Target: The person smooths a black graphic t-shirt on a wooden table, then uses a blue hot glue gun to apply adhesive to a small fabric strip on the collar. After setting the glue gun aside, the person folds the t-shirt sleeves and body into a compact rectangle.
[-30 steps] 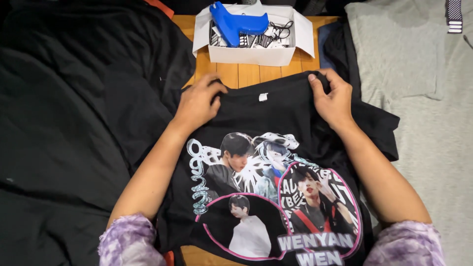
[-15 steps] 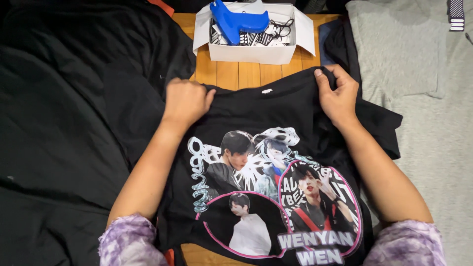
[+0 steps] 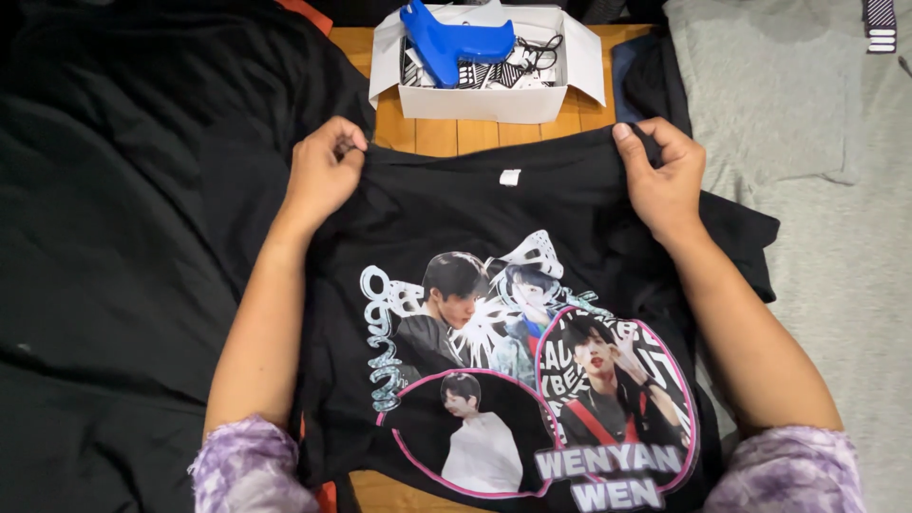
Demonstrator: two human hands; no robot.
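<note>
Wooden table boards are showing only in a narrow strip near the far edge, since clothing is covering almost everything else. Lying across the middle, toward the near edge, is a black printed T-shirt, front side up, with a colourful picture of several people on it and a small white tag at the collar. The left hand is pinching the shirt's far left shoulder, fingers curled tight around a fold of the cloth. The right hand is gripping the far right shoulder in the same way, thumb on top and fingers tucked under the fabric. Both forearms are resting on the shirt, so the garment is stretching between and beneath the two hands. Just beyond the collar, at the far edge, an open white cardboard box is holding a blue plastic tagging gun. Black garments are piling up along the left side, and a grey garment is lying along the right.
</note>
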